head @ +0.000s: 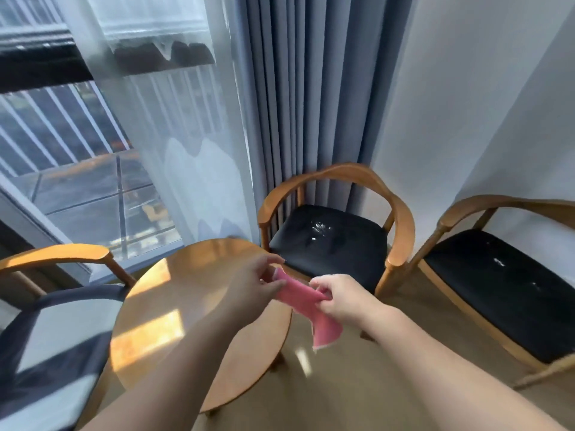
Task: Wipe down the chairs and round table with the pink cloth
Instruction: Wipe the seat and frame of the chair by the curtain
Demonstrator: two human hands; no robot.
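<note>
Both hands pinch the pink fabric cloth (301,295): left hand (252,281) at its upper end, right hand (342,301) mid-length. They stretch it in the air over the round wooden table's (186,290) right edge, probably to fold a wiping pad. The black-seated wooden armchair (326,244) beyond shows whitish specks.

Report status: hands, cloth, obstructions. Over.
Both left grip and right grip pinch pink cloth, held in air beside round table. Cloth off every surface. White specks on middle chair seat. No obstruction seen.
</note>
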